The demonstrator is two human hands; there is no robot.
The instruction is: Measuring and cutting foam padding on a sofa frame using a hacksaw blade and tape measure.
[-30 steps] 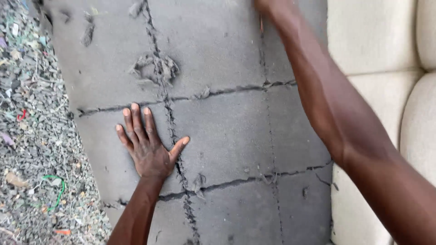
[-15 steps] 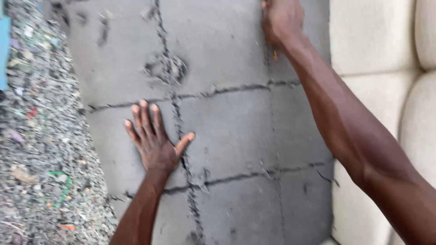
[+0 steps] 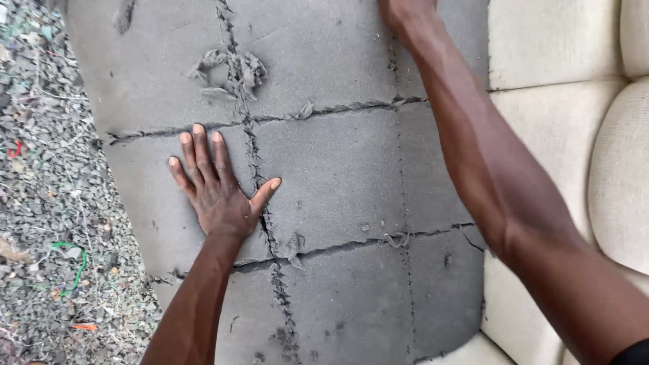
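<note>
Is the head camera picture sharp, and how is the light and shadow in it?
Head view: sharp, no motion blur; the grooves in the grey foam slab read crisply. Light is soft and even, no glare; only a faint shadow beside the left hand. The right hand is cut by the top edge. The cream fabric cushion looks bright but not washed out.

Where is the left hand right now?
In the head view, the left hand lies flat, fingers spread, on the left part of the grey foam slab, just left of a lengthwise groove, with the littered gravel ground further left.
</note>
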